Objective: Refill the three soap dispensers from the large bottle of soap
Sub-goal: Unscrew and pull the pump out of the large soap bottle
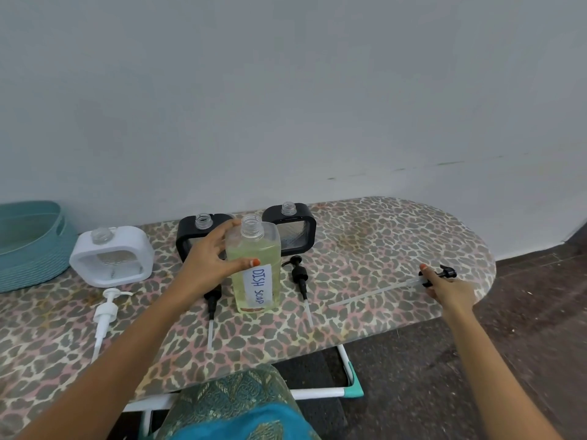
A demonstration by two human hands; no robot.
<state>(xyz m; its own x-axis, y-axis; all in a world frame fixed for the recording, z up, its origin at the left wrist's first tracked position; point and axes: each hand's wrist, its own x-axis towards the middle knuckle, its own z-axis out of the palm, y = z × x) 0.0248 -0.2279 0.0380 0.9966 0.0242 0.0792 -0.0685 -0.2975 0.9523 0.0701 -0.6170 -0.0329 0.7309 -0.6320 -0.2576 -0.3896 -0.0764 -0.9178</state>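
Everything uncapped, nothing poured yet: our left hand [209, 258] grips the dish soap bottle [257, 290], and our right hand [448, 290] holds its long pump [446, 273] at the ironing board [381, 242]'s right end.

The large bottle [261, 249] is carrying one white label [260, 287] on the lower half of its front face. Blue handwriting on it is reading "DISH SOAP", letters running sideways, top to bottom down the bottle.

Plain pale wall [286, 90] beyond your left hand [206, 265] and right hand [451, 289] — leopard-print ironing board [381, 236] beneath them, dark speckled floor [540, 296] rightward.
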